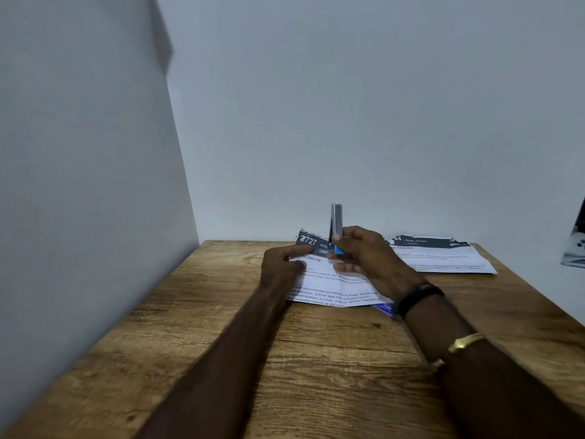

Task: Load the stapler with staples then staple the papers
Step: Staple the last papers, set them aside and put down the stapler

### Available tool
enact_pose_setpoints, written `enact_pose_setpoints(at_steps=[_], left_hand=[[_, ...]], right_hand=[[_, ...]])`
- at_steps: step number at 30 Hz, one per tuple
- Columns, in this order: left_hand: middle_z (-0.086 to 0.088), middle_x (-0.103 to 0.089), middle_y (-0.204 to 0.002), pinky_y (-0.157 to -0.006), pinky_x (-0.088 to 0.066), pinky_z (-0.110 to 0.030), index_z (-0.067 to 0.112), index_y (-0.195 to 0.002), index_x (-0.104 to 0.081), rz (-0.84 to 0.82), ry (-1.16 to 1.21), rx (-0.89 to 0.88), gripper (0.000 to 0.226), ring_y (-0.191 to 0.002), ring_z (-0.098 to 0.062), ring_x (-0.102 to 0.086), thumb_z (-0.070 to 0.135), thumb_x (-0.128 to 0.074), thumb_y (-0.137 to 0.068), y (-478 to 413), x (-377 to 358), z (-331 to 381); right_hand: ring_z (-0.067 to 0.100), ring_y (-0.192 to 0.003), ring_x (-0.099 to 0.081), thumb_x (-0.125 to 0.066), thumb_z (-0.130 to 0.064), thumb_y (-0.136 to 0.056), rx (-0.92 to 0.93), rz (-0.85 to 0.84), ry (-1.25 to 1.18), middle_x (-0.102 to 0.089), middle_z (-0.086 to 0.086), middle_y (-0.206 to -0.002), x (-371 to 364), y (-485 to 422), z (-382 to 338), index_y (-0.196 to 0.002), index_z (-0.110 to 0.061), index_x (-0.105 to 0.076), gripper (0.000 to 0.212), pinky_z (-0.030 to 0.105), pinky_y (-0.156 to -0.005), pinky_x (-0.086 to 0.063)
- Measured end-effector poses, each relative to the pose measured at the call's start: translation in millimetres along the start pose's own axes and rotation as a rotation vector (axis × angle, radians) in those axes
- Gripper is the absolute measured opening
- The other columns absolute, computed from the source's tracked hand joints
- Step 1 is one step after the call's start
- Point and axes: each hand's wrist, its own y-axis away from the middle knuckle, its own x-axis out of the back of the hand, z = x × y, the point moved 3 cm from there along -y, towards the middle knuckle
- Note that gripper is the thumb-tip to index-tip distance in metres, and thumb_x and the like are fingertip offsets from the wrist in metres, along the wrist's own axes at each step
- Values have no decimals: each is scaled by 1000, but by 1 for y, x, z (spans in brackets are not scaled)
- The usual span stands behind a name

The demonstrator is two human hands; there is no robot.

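Note:
A small stapler [336, 223] with a metal top and blue base is held above the printed papers [329, 289]; its metal top arm stands swung upright. My right hand [364, 255] grips the stapler's blue base. My left hand [281, 264] rests on the left part of the papers, fingers curled with the thumb and forefinger reaching toward the stapler; whether it pinches staples is too small to tell. A second printed sheet [443, 256] lies flat to the right near the wall.
The wooden table [221, 343] is boxed in by a white wall behind and a white panel on the left. A blue-purple item [384, 309] peeks from under the papers near my right wrist. A dark and white object [574, 248] stands at the right edge.

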Motion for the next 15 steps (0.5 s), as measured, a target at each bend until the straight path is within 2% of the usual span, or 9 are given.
enact_pose_setpoints(at_steps=[4, 6, 8, 12, 13, 15], left_hand=[[-18, -79, -98, -83, -62, -50, 9, -97, -82, -32, -3, -59, 44, -84, -38, -75, -19, -55, -76, -1, -3, -2], [-16, -80, -97, -81, -61, -46, 14, -93, -83, -43, -23, -85, 45, -82, -34, -75, -18, -56, -76, -2, -4, -2], [-16, -79, -101, -83, -61, -49, 12, -96, -82, -52, -44, -102, 42, -84, -35, -75, -17, -57, -77, -3, -5, -2], [-14, -80, -100, -81, -60, -48, 11, -99, -82, -63, -84, -136, 41, -80, -28, -75, -15, -58, -78, -2, -7, -2], [-13, -80, -99, -81, -60, -48, 11, -98, -82, -62, -83, -141, 40, -80, -28, -75, -14, -58, -77, -2, -8, -2], [-12, -80, -97, -80, -60, -47, 13, -94, -82, -54, -75, -148, 39, -80, -27, -75, -13, -60, -76, -2, -8, -2]], right_hand=[[13, -78, -68, -74, -24, -95, 140, 219, -21, -77, -9, -91, -1, -9, -1, -109, -18, -70, 16, 28, -56, -48], [13, -71, -65, -74, -24, -94, 171, 270, -18, -78, -6, -95, 0, -14, 2, -111, -17, -69, 18, 23, -48, -43], [14, -64, -61, -74, -22, -94, 202, 291, -1, -77, -2, -96, 1, -17, 5, -110, -16, -69, 18, 21, -43, -41], [11, -57, -60, -75, -15, -94, 231, 215, 67, -73, 4, -88, 0, -18, 7, -112, -9, -69, 20, 15, -42, -43], [12, -58, -61, -74, -12, -93, 236, 191, 80, -72, 5, -84, -1, -18, 7, -110, -7, -69, 18, 16, -44, -45], [16, -66, -63, -74, -8, -93, 242, 178, 103, -69, 6, -83, -3, -20, 7, -107, -7, -70, 14, 27, -57, -52]])
